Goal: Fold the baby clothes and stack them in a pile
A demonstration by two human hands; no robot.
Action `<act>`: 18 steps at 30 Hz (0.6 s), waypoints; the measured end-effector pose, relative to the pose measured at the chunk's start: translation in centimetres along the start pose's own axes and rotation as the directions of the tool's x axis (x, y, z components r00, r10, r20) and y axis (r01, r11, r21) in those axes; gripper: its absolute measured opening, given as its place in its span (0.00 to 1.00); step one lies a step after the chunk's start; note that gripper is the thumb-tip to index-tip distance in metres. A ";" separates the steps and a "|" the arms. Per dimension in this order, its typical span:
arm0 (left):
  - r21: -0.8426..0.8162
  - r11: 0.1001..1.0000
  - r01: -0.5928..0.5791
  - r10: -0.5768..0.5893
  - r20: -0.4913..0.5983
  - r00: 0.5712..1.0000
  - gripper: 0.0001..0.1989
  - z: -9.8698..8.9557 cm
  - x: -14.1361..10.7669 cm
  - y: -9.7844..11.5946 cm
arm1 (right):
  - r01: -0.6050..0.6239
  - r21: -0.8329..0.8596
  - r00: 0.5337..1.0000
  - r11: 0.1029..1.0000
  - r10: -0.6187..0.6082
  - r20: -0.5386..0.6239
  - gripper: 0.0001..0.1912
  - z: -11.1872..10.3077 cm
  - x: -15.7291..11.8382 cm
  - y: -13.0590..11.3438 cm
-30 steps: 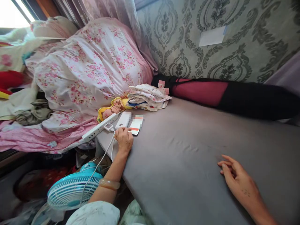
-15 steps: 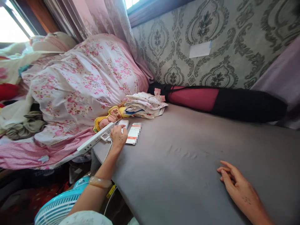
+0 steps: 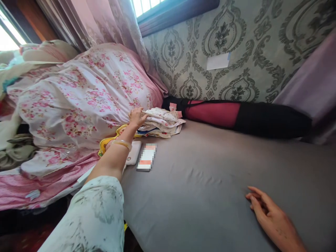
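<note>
My left hand [image 3: 137,117] is at the left edge of a stack of folded patterned clothes [image 3: 164,120], its thumb and fingers closed at the corner of the top piece. My right hand [image 3: 273,213] rests low on the right over the grey surface [image 3: 204,196], its fingers loosely curled and apart, with nothing in it. Below the stack lie a white power bank [image 3: 134,153] and a phone [image 3: 147,157] with a lit screen. Part of a yellow cartoon cushion [image 3: 105,145] shows behind my left forearm.
A long black and red bag [image 3: 212,113] lies along the patterned wall [image 3: 178,59]. Floral bedding [image 3: 78,101] is heaped on the left, below pink curtains [image 3: 105,28]. Greenish cloth [image 3: 19,150] lies at the far left.
My left hand has moved up and away from the white power bank to the clothes stack. My forearm now covers most of the power strip. The right hand has stayed nearly still.
</note>
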State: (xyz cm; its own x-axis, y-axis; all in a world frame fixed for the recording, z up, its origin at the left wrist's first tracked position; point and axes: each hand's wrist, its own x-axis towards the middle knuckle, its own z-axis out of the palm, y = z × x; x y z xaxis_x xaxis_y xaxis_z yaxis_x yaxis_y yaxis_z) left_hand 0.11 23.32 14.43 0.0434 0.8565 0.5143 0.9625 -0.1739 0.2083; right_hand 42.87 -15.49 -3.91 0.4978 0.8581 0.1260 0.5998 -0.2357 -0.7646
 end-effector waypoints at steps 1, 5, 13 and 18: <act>0.015 0.999 -0.032 0.031 0.035 0.999 0.26 0.3 0.6 0.1 | -0.006 0.003 1.000 1.000 0.006 0.002 0.24 -0.1 -0.1 -0.1; 0.050 0.993 -0.110 0.102 0.129 0.986 0.27 0.9 2.2 0.7 | -0.020 0.005 1.000 1.000 0.020 -0.005 0.23 -0.3 -0.2 -0.7; -0.005 0.988 -0.152 0.149 0.238 0.960 0.10 1.6 4.1 1.8 | -0.038 0.036 0.999 0.999 0.039 -0.013 0.24 -0.5 -0.5 -1.2; 0.011 0.989 -0.145 0.138 0.240 0.961 0.08 1.6 4.7 2.6 | -0.061 0.058 0.998 0.996 0.062 -0.009 0.24 -0.8 -0.5 -1.4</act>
State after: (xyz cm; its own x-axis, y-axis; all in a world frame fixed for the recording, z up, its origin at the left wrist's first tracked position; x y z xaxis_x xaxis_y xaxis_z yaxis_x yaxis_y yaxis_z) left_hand 3.20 27.64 16.09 0.2394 0.9156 0.3230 0.9487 -0.2913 0.1226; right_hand 42.30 -15.97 -2.43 0.5396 0.8377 0.0840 0.5308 -0.2611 -0.8063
